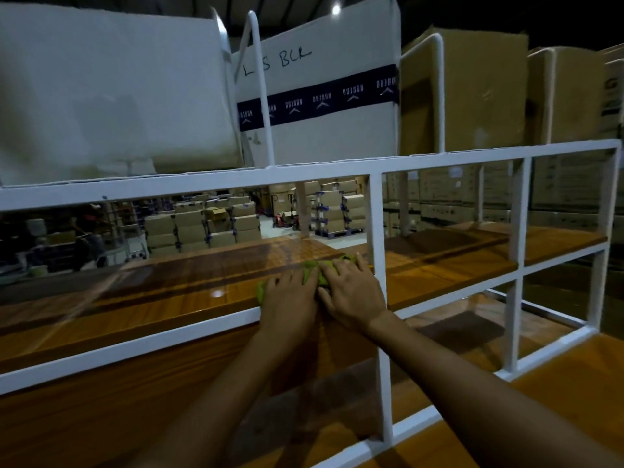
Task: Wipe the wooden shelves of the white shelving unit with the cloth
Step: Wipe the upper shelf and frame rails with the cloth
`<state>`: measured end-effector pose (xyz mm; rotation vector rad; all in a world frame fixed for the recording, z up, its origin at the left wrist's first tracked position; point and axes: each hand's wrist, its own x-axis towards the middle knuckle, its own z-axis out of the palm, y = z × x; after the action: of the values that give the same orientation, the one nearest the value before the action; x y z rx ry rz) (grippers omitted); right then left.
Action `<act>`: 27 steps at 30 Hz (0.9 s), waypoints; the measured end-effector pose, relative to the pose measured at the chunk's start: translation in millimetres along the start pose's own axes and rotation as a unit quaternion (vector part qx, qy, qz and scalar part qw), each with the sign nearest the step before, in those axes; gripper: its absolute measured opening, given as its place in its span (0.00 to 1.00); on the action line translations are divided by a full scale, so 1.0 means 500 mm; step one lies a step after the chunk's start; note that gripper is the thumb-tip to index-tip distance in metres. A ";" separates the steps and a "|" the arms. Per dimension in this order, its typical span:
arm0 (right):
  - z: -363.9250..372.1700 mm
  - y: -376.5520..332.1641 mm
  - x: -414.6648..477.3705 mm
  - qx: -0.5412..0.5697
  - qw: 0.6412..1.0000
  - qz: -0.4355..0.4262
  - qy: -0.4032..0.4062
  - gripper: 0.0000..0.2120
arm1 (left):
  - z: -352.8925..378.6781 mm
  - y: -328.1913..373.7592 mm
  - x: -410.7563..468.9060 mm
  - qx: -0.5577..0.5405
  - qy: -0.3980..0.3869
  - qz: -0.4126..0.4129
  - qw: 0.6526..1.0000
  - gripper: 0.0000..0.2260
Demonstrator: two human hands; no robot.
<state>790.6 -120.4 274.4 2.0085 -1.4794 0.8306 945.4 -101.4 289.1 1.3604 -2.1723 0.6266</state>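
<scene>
Green cloth [310, 266], crumpled, lies on the wooden shelf [169, 287] (glossy, orange-brown) of the white shelving unit [375, 214], just left of an upright. Its long axis runs left–right along the board. Left hand [290, 298] and right hand [353, 292], side by side, press it with flat, spread fingers.

Big white carton [324, 96] at my 12 o'clock: dark handwritten letters near top, dark tape band with pale logos across middle. Bulky white wrapped load [108, 96] at 10 o'clock, just beside it. Tall brown cardboard carton [479, 89] at 1 o'clock, second brown carton [570, 92] at 2 o'clock. Small bright ceiling light [336, 9] high at 12. Far ahead of me, mid-view: stacks of brown boxes [202, 228], red pallet jack [282, 219] on pale floor [341, 243] among them. Dim wall of stacked boxes [449, 194] at 3 o'clock.
</scene>
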 end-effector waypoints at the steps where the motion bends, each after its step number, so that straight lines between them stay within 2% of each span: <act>1: -0.006 0.009 0.007 -0.013 1.000 -0.003 -0.018 0.31 | -0.001 0.011 0.016 0.000 -0.011 -0.001 1.000 0.23; 4: -0.031 0.043 0.034 -0.027 0.994 -0.021 -0.101 0.29 | 0.000 0.026 0.052 0.000 -0.038 0.020 0.999 0.20; 6: -0.045 0.060 0.052 -0.026 0.985 -0.021 -0.170 0.30 | -0.001 0.024 0.062 0.017 -0.064 0.027 0.997 0.21; 8: -0.043 0.066 0.055 -0.015 0.982 -0.019 -0.186 0.31 | -0.003 0.023 0.066 0.027 -0.068 0.023 0.997 0.23; 11: -0.014 0.062 0.023 0.024 0.994 -0.017 -0.102 0.32 | 0.002 0.035 0.047 0.027 -0.044 0.015 0.999 0.25; 14: 0.010 0.070 -0.013 0.057 0.996 -0.052 -0.035 0.31 | 0.017 0.046 0.011 0.027 0.003 -0.001 1.000 0.27; 17: 0.014 0.088 -0.035 0.050 0.996 -0.075 0.016 0.29 | 0.034 0.052 0.005 0.034 0.029 -0.001 0.999 0.28; 21: 0.055 0.065 -0.060 0.028 0.998 0.009 0.051 0.32 | 0.040 0.061 0.021 0.013 0.037 0.022 0.999 0.29; 24: 0.084 0.004 -0.071 0.071 0.990 0.084 0.085 0.34 | 0.054 0.042 -0.005 0.039 0.040 0.041 0.998 0.31; 27: 0.092 -0.055 -0.077 0.080 0.991 0.073 0.074 0.35 | 0.062 -0.014 -0.052 0.088 0.055 0.042 0.994 0.30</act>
<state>816.7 -120.0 213.6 1.9199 -1.5291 1.1662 956.5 -105.5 249.9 1.2933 -2.1372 0.9235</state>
